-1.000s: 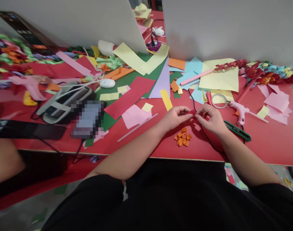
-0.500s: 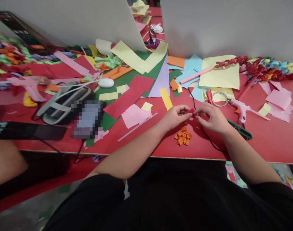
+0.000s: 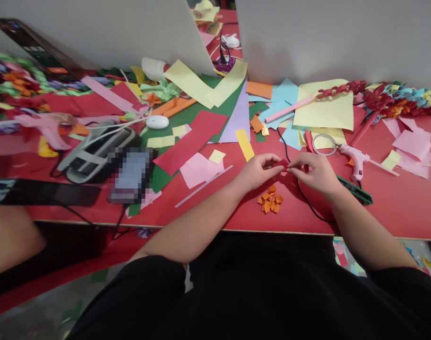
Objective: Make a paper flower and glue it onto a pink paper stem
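Left hand [image 3: 256,171]: my fingers pinch the red paper [image 3: 283,163] | right hand [image 3: 317,173]: thumb and forefinger, drawn closer than a moment ago, nip its edge (steadier hold, I judge) | paper: over the table [image 3: 400,208], beyond the orange pieces [image 3: 270,200]

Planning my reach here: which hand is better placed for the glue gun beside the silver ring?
Probably your right hand: it is nearer the glue gun, which lies on that side. Your left hand would have to reach past the right. Both hands are at the small red paper.
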`<state>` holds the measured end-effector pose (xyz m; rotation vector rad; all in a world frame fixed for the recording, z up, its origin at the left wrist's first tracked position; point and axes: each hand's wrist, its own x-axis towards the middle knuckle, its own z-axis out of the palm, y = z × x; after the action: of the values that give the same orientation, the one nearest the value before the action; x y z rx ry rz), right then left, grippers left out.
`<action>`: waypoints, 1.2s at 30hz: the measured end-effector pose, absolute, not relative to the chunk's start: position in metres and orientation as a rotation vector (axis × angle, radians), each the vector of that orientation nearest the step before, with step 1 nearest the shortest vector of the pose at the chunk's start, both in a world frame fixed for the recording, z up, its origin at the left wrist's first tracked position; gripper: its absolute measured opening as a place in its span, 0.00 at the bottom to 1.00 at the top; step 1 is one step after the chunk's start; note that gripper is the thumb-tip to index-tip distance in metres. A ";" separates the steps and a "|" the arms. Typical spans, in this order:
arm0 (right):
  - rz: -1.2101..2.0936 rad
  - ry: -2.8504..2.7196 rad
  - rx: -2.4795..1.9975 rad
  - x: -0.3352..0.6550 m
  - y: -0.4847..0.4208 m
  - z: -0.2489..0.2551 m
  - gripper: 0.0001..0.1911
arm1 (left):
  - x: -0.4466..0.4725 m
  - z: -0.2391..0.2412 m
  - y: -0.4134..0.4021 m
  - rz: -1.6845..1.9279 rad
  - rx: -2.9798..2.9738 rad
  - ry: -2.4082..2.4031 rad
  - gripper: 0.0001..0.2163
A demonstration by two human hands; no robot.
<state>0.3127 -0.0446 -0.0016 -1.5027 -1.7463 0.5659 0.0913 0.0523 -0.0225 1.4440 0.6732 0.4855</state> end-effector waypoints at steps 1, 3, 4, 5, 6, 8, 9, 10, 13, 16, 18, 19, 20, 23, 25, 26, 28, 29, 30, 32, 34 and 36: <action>0.590 -1.689 -1.525 0.311 -0.045 -0.002 0.06 | 0.091 -0.022 0.052 0.486 1.463 0.674 0.15; 0.656 -1.577 -1.554 0.307 -0.045 -0.004 0.09 | 0.091 -0.023 0.051 0.482 1.486 0.671 0.14; 0.699 -1.525 -1.563 0.305 -0.045 -0.004 0.11 | 0.092 -0.023 0.051 0.480 1.494 0.671 0.14; 0.745 -1.477 -1.570 0.304 -0.045 -0.005 0.13 | 0.092 -0.023 0.051 0.477 1.499 0.669 0.14; 0.793 -1.433 -1.574 0.303 -0.045 -0.005 0.16 | 0.092 -0.024 0.050 0.473 1.504 0.668 0.13; 0.878 -1.365 -1.571 0.302 -0.045 -0.004 0.20 | 0.092 -0.024 0.050 0.463 1.509 0.665 0.13; 0.916 -1.340 -1.567 0.302 -0.045 -0.003 0.23 | 0.092 -0.025 0.050 0.459 1.508 0.661 0.13; 0.948 -1.318 -1.561 0.301 -0.045 -0.002 0.24 | 0.092 -0.025 0.049 0.458 1.506 0.656 0.13; 1.014 -1.266 -1.543 0.301 -0.045 -0.002 0.27 | 0.092 -0.027 0.049 0.460 1.499 0.638 0.15; 1.046 -1.218 -1.526 0.301 -0.045 -0.005 0.28 | 0.093 -0.027 0.048 0.449 1.491 0.629 0.17; 1.048 -1.198 -1.522 0.300 -0.044 -0.008 0.29 | 0.093 -0.026 0.048 0.449 1.500 0.641 0.17; 1.046 -1.192 -1.522 0.300 -0.044 -0.010 0.29 | 0.093 -0.026 0.047 0.453 1.505 0.651 0.17; 1.043 -1.186 -1.523 0.300 -0.043 -0.011 0.29 | 0.093 -0.025 0.047 0.458 1.506 0.660 0.17; 1.052 -1.162 -1.510 0.299 -0.042 -0.013 0.30 | 0.094 -0.024 0.046 0.477 1.490 0.669 0.17; 1.067 -1.143 -1.486 0.298 -0.042 -0.013 0.30 | 0.094 -0.023 0.045 0.488 1.489 0.668 0.16; 1.073 -1.134 -1.476 0.297 -0.042 -0.013 0.30 | 0.094 -0.022 0.045 0.491 1.492 0.671 0.16; 1.075 -1.122 -1.461 0.296 -0.042 -0.011 0.31 | 0.094 -0.022 0.045 0.487 1.490 0.679 0.15; 1.071 -1.121 -1.458 0.295 -0.042 -0.009 0.32 | 0.095 -0.021 0.044 0.484 1.481 0.681 0.15; 1.065 -1.122 -1.456 0.294 -0.042 -0.008 0.32 | 0.095 -0.021 0.044 0.482 1.469 0.679 0.15; 1.058 -1.125 -1.456 0.293 -0.042 -0.005 0.32 | 0.095 -0.021 0.044 0.482 1.443 0.669 0.15; 1.062 -1.121 -1.455 0.292 -0.041 -0.004 0.32 | 0.095 -0.021 0.044 0.489 1.427 0.663 0.16; 1.067 -1.107 -1.450 0.292 -0.041 -0.006 0.32 | 0.095 -0.021 0.043 0.496 1.422 0.664 0.15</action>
<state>0.2919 -0.0414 -0.0060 -1.4502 -1.1069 1.0670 0.0951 0.0433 -0.0212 1.4216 0.6644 0.4961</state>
